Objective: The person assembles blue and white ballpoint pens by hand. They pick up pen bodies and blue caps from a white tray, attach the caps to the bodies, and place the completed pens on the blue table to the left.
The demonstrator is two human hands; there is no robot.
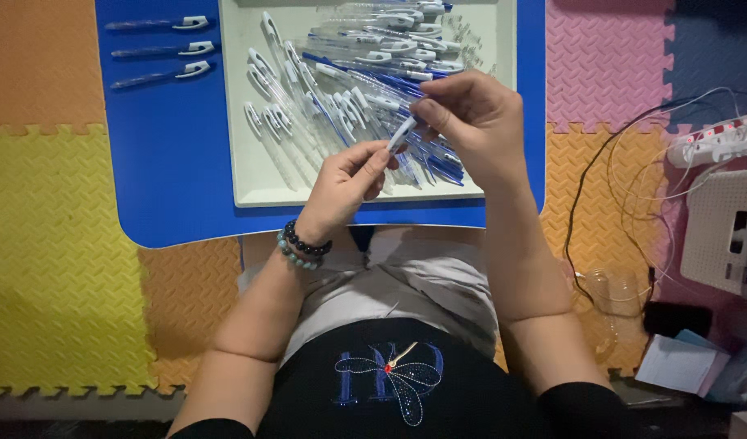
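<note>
Pen (402, 134) pinched at both ends, left hand (345, 183) fingers at lower tip, right hand (475, 122) fingers at clip end, held above pale tray (251, 183) w/ loose pens (349, 89), blue counter (174, 162) under tray, 3 finished pens (158, 49) at far left, foam floor mats (48, 244) around.

tray (251, 175): top edge cut off | pen (402, 134): mostly hidden by hands

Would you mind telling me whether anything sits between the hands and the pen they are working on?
Nothing visible does: the left hand and the right hand both already grip the pen, held above the tray of loose pens.
</note>
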